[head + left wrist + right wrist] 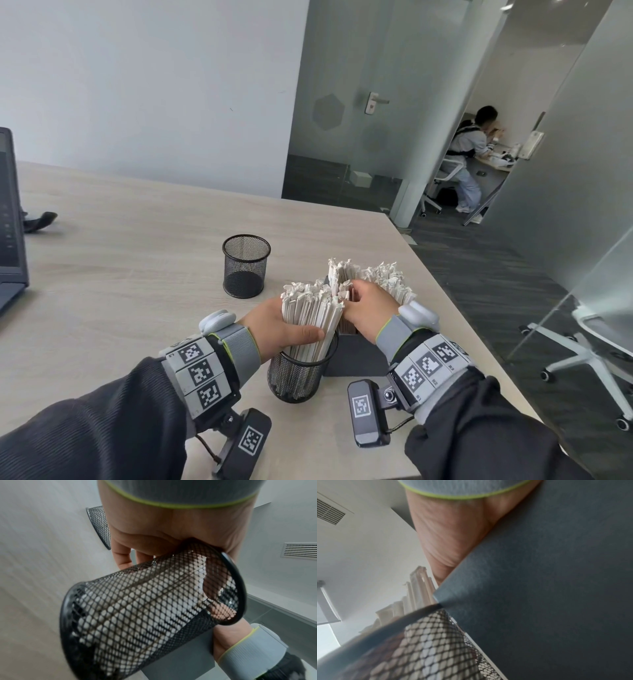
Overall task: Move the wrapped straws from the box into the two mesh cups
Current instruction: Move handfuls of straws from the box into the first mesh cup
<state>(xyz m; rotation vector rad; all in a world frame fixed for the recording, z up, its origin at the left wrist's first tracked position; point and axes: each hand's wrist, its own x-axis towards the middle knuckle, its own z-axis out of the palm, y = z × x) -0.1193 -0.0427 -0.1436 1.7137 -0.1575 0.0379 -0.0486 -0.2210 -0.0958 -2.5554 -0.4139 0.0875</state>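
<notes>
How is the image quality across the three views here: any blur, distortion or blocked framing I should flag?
Head view: sharp, evenly lit, with wide-angle bending at the door and walls; the left hand and the straws read clearly. Left wrist view: the near mesh cup is fairly crisp, the table streaked by blur. Right wrist view: soft throughout, and the dark box blocks most of the frame.

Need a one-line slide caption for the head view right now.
Left hand grips a bundle of wrapped straws standing in the near mesh cup; right hand reaches into the box; far mesh cup stands empty.
</notes>
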